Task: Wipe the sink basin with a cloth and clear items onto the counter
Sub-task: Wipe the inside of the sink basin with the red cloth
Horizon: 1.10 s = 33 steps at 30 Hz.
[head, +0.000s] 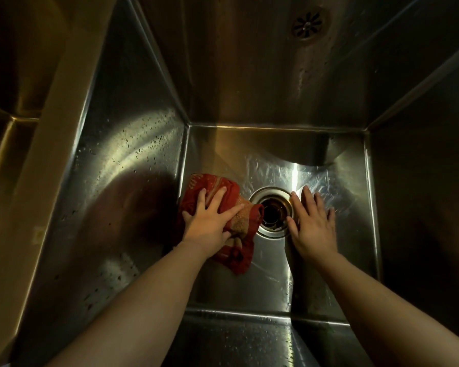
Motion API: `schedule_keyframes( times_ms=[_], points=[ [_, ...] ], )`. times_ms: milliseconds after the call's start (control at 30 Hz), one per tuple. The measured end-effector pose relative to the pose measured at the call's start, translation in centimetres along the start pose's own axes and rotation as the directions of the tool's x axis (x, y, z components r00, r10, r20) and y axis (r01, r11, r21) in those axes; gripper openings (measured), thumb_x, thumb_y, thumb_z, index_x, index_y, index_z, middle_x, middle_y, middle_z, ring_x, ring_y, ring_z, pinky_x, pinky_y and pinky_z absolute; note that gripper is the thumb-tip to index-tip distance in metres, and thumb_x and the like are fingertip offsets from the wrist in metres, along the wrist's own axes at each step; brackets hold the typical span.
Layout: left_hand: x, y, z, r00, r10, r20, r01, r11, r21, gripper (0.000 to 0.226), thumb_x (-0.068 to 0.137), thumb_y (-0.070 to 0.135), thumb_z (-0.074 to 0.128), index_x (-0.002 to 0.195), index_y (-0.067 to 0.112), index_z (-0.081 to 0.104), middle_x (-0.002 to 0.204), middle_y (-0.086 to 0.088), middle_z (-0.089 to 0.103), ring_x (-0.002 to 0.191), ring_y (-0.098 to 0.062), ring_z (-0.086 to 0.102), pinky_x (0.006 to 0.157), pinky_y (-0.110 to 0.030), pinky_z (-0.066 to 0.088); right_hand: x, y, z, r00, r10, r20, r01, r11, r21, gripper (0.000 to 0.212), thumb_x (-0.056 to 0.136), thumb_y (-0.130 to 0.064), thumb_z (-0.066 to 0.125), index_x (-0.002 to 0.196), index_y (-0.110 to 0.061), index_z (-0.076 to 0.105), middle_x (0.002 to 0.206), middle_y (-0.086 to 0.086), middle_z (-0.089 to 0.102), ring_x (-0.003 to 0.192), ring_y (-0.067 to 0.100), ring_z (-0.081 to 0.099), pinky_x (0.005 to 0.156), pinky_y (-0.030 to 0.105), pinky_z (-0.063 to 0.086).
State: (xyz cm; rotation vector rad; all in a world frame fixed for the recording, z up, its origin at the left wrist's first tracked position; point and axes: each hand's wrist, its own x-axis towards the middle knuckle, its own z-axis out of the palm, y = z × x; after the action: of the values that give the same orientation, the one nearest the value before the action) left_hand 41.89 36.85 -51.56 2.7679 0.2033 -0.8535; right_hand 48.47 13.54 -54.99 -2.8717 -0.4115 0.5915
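A crumpled red and tan cloth lies on the floor of a deep steel sink basin, against the left wall and touching the drain's left rim. My left hand presses flat on the cloth with fingers spread. My right hand rests flat on the wet basin floor just right of the drain, holding nothing. Both forearms reach down from the near edge.
The basin's steel walls rise steeply on all sides; the left wall is speckled with drops. An overflow grille sits high on the far wall. A divider rim and a second basin lie at the left.
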Motion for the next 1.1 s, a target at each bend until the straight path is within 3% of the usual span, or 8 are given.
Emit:
schedule_keyframes(
  times_ms=[300, 500, 633, 867, 1100],
  points=[
    [2.7, 4.0, -0.7, 0.954, -0.268, -0.134, 0.230, 0.942, -0.243, 0.063, 0.089, 0.043, 0.055, 0.141, 0.051, 0.019, 0.155, 0.007, -0.009, 0.139, -0.037, -0.012, 0.098, -0.073, 0.020, 0.1, 0.3, 0.1, 1.000, -0.021, -0.001, 0.021, 1.000, -0.009, 0.058, 0.096, -0.045, 0.035, 0.148, -0.034, 0.011, 0.159, -0.004, -0.005, 0.144, 0.020, -0.009, 0.113, 0.047, -0.006],
    [1.1, 4.1, 0.1, 0.977, -0.191, -0.093, 0.175, 0.971, -0.162, 0.060, 0.088, 0.040, 0.056, 0.138, 0.049, 0.025, 0.154, 0.006, -0.006, 0.139, -0.038, -0.011, 0.099, -0.070, 0.024, 0.1, 0.2, -0.5, 1.000, -0.016, 0.016, 0.016, 1.000, 0.011, 0.058, 0.097, -0.044, 0.033, 0.149, -0.033, 0.010, 0.158, -0.006, -0.007, 0.144, 0.019, -0.011, 0.113, 0.046, -0.006],
    [1.7, 4.2, -1.2, 0.982, -0.181, -0.051, 0.168, 0.966, -0.195, 0.057, 0.084, 0.031, 0.063, 0.131, 0.048, 0.034, 0.151, 0.006, -0.003, 0.137, -0.038, -0.006, 0.099, -0.069, 0.027, -0.1, 0.3, -1.0, 1.000, 0.017, 0.001, -0.017, 0.999, 0.043, 0.058, 0.097, -0.042, 0.033, 0.149, -0.029, 0.009, 0.159, -0.002, -0.005, 0.145, 0.019, -0.008, 0.116, 0.044, 0.001],
    [2.7, 5.6, -0.5, 0.942, -0.269, -0.200, 0.214, 0.942, -0.257, 0.055, 0.084, 0.027, 0.063, 0.129, 0.044, 0.039, 0.152, 0.002, 0.006, 0.138, -0.034, -0.002, 0.098, -0.070, 0.028, 0.0, 0.9, -1.3, 1.000, 0.012, -0.006, -0.012, 1.000, 0.004, 0.055, 0.099, -0.039, 0.030, 0.149, -0.027, 0.011, 0.159, -0.002, 0.000, 0.145, 0.019, -0.003, 0.116, 0.042, 0.005],
    [5.8, 8.7, -2.5, 0.918, -0.305, -0.255, 0.207, 0.915, -0.347, 0.053, 0.086, 0.024, 0.061, 0.132, 0.041, 0.040, 0.153, -0.002, 0.011, 0.140, -0.037, -0.001, 0.102, -0.070, 0.021, 0.9, 1.9, -2.6, 0.993, 0.110, -0.042, -0.105, 0.989, 0.101, 0.055, 0.099, -0.036, 0.032, 0.149, -0.025, 0.014, 0.159, -0.001, 0.004, 0.145, 0.022, 0.002, 0.116, 0.041, 0.012]
  ],
)
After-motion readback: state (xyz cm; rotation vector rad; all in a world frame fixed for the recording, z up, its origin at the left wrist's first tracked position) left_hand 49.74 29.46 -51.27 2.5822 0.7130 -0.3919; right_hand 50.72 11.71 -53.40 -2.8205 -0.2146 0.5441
